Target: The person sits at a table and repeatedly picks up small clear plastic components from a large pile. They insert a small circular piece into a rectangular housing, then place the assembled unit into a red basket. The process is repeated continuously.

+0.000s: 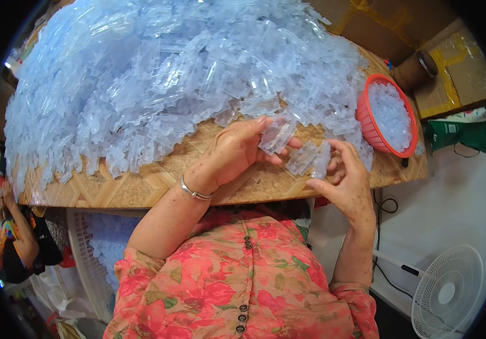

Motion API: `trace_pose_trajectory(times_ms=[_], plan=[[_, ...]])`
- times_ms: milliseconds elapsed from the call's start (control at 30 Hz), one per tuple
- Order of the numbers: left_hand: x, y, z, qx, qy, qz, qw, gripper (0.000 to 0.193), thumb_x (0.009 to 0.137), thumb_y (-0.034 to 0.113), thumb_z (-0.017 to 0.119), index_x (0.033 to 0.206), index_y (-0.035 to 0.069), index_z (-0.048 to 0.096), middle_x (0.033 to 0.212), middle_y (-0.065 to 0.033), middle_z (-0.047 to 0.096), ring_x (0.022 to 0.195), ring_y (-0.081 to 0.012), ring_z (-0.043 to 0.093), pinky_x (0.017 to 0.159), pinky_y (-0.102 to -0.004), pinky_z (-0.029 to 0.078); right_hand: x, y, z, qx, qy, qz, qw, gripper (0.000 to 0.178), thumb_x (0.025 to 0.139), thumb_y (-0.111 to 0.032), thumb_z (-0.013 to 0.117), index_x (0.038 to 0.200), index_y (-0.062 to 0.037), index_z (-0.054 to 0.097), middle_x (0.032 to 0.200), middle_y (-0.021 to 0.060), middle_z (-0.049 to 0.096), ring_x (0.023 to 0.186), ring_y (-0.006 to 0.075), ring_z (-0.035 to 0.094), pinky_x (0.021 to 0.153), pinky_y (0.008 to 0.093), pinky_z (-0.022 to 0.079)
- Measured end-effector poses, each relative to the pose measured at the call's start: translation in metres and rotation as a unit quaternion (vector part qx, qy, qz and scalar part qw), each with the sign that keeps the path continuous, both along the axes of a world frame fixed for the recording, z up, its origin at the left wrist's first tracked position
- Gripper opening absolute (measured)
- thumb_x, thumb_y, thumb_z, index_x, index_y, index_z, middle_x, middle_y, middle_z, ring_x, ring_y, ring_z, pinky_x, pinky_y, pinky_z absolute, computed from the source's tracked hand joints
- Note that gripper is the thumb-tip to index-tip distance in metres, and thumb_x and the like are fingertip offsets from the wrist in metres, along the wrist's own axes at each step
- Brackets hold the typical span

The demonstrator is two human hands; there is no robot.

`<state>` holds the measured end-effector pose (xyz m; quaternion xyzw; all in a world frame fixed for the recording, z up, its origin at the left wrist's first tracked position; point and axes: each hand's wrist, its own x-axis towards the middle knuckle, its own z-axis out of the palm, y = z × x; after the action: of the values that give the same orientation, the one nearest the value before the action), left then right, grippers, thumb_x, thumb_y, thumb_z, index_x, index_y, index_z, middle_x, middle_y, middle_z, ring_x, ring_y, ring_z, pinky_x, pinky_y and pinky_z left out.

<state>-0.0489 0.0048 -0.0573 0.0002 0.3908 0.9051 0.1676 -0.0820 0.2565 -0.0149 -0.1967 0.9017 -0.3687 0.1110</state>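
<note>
My left hand [240, 146], with a bangle on its wrist, holds a flat transparent plastic piece [278, 133] between thumb and fingers. Just to its right, my right hand [346, 179] pinches a narrower transparent plastic piece [321, 160] by thumb and forefinger. Between the two hands another see-through piece [301, 159] shows; whether it is joined to the right-hand piece I cannot tell. Beyond both hands, a big heap of bluish transparent plastic pieces [158, 79] covers most of the table.
The wood-patterned table [147, 189] ends close to my body. At right stands a red basket [364, 121] of small plastic pieces, near cardboard boxes [452, 73]. A white fan [447, 291] stands lower right, a white crate [82, 248] below the table. Another person's arm [23, 226] shows at far left.
</note>
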Motion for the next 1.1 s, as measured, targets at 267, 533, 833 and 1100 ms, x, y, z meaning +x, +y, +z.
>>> trace_pose_trajectory(times_ms=[267,533,833,1100], plan=[[0.0,0.0,-0.004,0.028,0.023,-0.013,0.999,0.056,0.109,0.035,0.038,0.146,-0.008,0.042,0.124,-0.0219,0.065,0.097,-0.0196,0.065,0.093,-0.0369,0.051,0.007,-0.036,-0.025,-0.412,-0.181,-0.002,0.893,0.099,0.068,-0.039,0.092,0.143,0.0048,0.044,0.127,0.011,0.055,0.091,0.016,0.059,0.064,0.0233,0.051],[0.001,0.002,-0.001,0.053,0.025,-0.002,0.998,0.057,0.107,0.034,0.044,0.146,-0.009,0.043,0.118,-0.0145,0.067,0.094,-0.0165,0.063,0.089,-0.0333,0.051,-0.006,-0.023,-0.031,-0.534,-0.365,0.076,0.759,0.121,0.073,-0.081,0.067,0.147,0.0095,0.036,0.126,0.0209,0.057,0.072,0.0127,0.053,0.045,0.0213,0.045],[0.0,0.001,-0.003,0.051,0.019,-0.002,0.998,0.058,0.107,0.034,0.044,0.147,-0.007,0.042,0.119,-0.0129,0.066,0.095,-0.0174,0.062,0.089,-0.033,0.05,-0.01,-0.026,-0.027,-0.542,-0.372,0.089,0.748,0.119,0.074,-0.074,0.074,0.149,0.0081,0.033,0.128,0.0225,0.055,0.073,0.0134,0.053,0.046,0.0209,0.046],[0.0,-0.002,0.0,0.073,0.043,-0.023,0.996,0.058,0.106,0.033,0.046,0.148,-0.006,0.041,0.125,-0.0169,0.064,0.111,-0.0214,0.062,0.096,-0.0366,0.051,0.0,-0.037,-0.022,-0.476,-0.233,0.04,0.847,0.114,0.069,-0.052,0.09,0.148,0.0077,0.035,0.127,0.0153,0.057,0.082,0.0131,0.059,0.06,0.0226,0.049]])
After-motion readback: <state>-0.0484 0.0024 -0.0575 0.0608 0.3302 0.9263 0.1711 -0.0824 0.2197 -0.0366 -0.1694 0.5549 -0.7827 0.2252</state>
